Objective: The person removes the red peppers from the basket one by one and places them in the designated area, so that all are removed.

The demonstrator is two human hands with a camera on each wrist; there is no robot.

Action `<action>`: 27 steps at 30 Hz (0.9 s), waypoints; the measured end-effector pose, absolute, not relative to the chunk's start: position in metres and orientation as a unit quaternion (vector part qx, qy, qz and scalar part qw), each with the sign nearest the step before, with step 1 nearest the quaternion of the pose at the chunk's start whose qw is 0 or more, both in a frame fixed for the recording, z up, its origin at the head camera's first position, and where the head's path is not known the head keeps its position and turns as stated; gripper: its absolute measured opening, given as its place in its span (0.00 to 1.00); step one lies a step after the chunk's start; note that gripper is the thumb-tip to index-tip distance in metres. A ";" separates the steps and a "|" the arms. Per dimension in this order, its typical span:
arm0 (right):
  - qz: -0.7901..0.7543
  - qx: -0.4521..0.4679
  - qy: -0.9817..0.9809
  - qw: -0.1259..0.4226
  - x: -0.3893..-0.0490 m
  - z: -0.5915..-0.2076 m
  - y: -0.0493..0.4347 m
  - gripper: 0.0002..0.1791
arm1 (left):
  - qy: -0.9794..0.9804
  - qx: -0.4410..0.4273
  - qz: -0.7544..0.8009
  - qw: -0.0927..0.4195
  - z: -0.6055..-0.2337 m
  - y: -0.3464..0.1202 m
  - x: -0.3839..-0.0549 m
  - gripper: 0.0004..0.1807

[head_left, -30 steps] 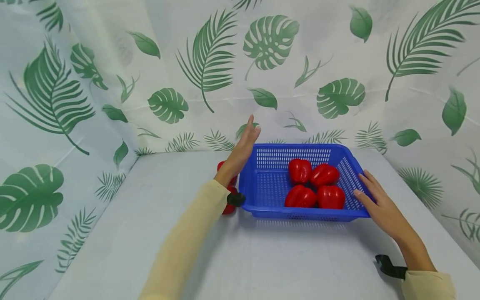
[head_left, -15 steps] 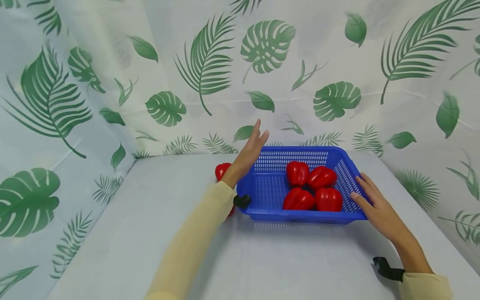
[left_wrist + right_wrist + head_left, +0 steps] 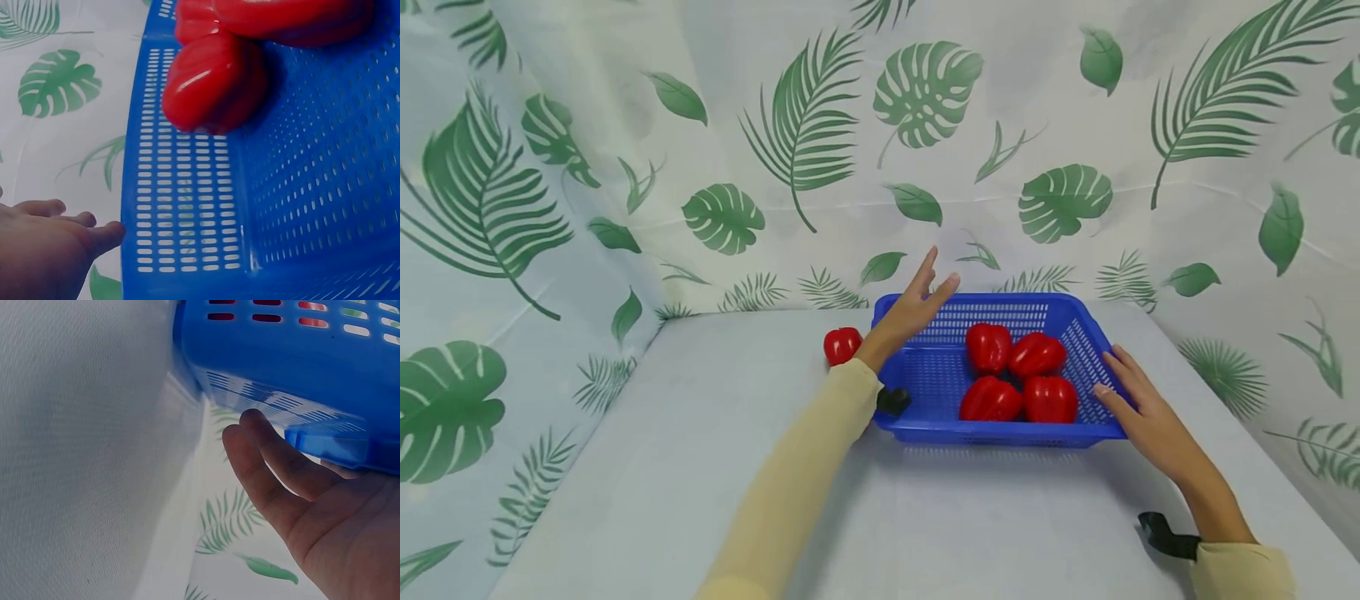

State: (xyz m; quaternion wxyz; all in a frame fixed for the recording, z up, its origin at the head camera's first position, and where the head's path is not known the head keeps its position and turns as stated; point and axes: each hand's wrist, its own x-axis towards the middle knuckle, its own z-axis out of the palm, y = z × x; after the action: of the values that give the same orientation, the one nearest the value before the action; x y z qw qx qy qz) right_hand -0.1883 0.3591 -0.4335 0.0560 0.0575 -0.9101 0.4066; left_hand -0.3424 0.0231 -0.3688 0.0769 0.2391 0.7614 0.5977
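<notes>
Several red bell peppers (image 3: 989,348) lie in the right half of a blue perforated basket (image 3: 917,425). My left hand (image 3: 910,317) hovers over the basket's back left corner with fingers extended, holding nothing. In the left wrist view, the left hand (image 3: 50,247) appears beside the blue rim, apart from the red peppers (image 3: 215,81). At the basket's right end, my right hand (image 3: 1150,421) rests at the rim with fingers loosely straight. Seen from the right wrist, the right hand's fingers (image 3: 250,472) extend along the outside of the basket (image 3: 300,356).
Another red bell pepper (image 3: 842,345) sits on the table left of the basket, and more red shows behind the left forearm. The white table (image 3: 715,400) meets a leaf-patterned curtain (image 3: 820,258) at the back and sides.
My left hand has moved right, from the basket's left edge to over its back left corner, uncovering the pepper beside it. The right hand stays at the rim. The head view has shifted slightly.
</notes>
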 end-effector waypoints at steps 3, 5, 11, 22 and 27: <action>0.402 0.056 -0.912 0.056 -0.189 -0.434 0.359 0.42 | 0.778 0.238 0.577 0.078 -0.371 0.026 -0.344 0.46; 0.399 0.053 -0.914 0.055 -0.188 -0.435 0.361 0.42 | 0.782 0.241 0.570 0.082 -0.374 0.031 -0.345 0.47; 0.399 0.052 -0.914 0.056 -0.184 -0.436 0.363 0.42 | 0.798 0.228 0.549 0.099 -0.384 0.043 -0.344 0.49; 0.408 0.056 -0.910 0.053 -0.185 -0.437 0.359 0.42 | 0.828 0.209 0.504 0.128 -0.403 0.048 -0.343 0.49; 0.408 0.061 -0.909 0.059 -0.189 -0.435 0.358 0.41 | 0.831 0.218 0.494 0.133 -0.402 0.048 -0.348 0.50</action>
State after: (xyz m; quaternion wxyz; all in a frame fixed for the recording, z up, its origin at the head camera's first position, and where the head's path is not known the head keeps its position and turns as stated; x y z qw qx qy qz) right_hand -0.1894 0.3576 -0.4352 0.0589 0.0611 -0.9092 0.4077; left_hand -0.3479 0.0476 -0.4024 0.1334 0.2182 0.8309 0.4942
